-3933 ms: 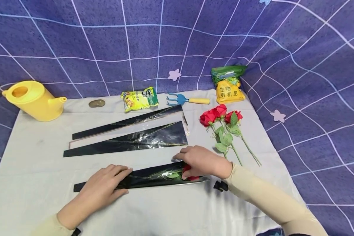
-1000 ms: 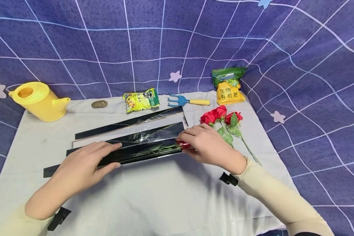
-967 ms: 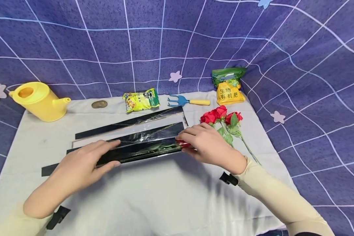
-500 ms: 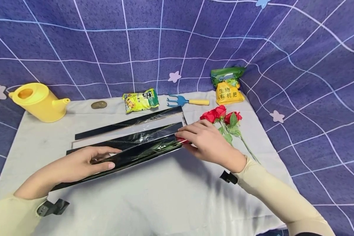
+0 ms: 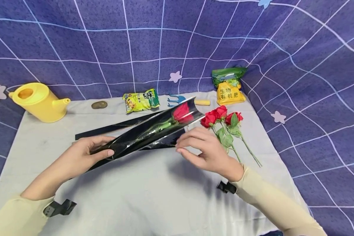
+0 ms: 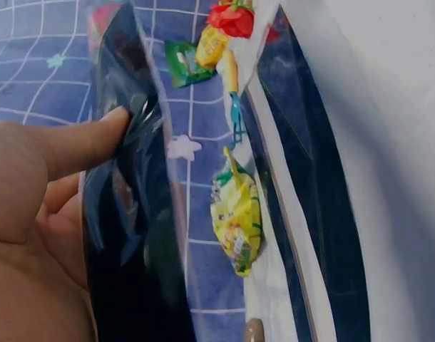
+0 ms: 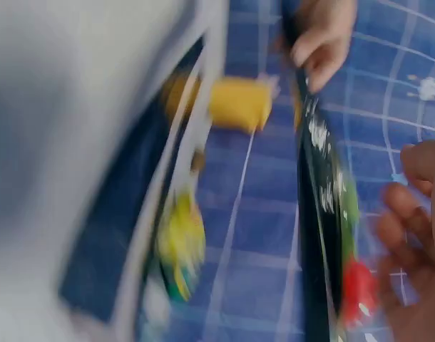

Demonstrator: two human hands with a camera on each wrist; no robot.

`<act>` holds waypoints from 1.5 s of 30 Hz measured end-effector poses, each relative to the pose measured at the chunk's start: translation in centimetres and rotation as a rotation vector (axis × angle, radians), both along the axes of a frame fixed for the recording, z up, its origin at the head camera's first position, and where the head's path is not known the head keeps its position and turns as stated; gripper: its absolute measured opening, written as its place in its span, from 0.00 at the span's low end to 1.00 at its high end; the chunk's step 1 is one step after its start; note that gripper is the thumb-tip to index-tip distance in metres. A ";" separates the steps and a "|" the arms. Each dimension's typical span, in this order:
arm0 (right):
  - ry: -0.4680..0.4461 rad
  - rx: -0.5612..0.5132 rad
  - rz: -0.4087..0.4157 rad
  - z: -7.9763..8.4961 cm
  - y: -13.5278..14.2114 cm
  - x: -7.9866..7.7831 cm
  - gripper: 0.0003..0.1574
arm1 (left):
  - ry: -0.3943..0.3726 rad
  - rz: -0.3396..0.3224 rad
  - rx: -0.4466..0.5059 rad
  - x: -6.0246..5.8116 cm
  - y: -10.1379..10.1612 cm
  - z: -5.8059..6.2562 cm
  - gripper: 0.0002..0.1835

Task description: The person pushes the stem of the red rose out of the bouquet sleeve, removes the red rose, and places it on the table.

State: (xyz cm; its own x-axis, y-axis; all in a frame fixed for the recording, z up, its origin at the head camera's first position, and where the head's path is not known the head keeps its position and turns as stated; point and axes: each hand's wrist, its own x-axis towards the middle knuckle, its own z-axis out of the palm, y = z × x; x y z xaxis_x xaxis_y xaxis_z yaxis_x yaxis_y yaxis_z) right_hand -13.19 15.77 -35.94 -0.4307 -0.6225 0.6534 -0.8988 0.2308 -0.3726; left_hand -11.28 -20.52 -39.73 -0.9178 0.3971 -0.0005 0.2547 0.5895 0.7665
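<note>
My left hand [image 5: 84,152] grips the narrow end of a black flower sleeve [image 5: 138,134] with a clear front, thumb on top. Inside it lies a red rose [image 5: 183,113] with green leaves, its bloom near the wide mouth. The sleeve is raised off the table and slants up to the right. My right hand [image 5: 207,149] is just below the sleeve's wide end, apart from it, fingers loosely bent around nothing. In the left wrist view my thumb [image 6: 96,139] presses the sleeve. The right wrist view is blurred; a gap shows between the right fingers [image 7: 410,221] and the sleeve.
Two more black sleeves [image 5: 106,130] lie behind, partly covered. Loose red roses [image 5: 213,116] lie at the right. Along the back stand a yellow watering can [image 5: 41,101], a brown oval piece [image 5: 99,104], a yellow-green packet [image 5: 141,100], a hand fork [image 5: 202,102] and a fertilizer bag [image 5: 228,87].
The sleeve with the rose, first flat on the table, has been lifted and its wide end raised. My right hand has let go of that end; my left hand holds it alone.
</note>
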 end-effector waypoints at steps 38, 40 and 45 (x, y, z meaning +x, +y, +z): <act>-1.245 -1.083 -0.162 -6.5 -7.7 -0.6 0.23 | 0.104 -0.033 -0.027 0.8 5.0 0.7 0.01; -1.231 -1.067 -0.141 -6.6 -7.9 -0.3 0.25 | 0.093 -0.026 -0.013 0.8 5.2 0.6 0.01; -1.227 -1.019 -0.143 -6.9 -8.4 0.3 0.25 | 0.086 -0.015 0.018 0.7 5.7 0.6 0.02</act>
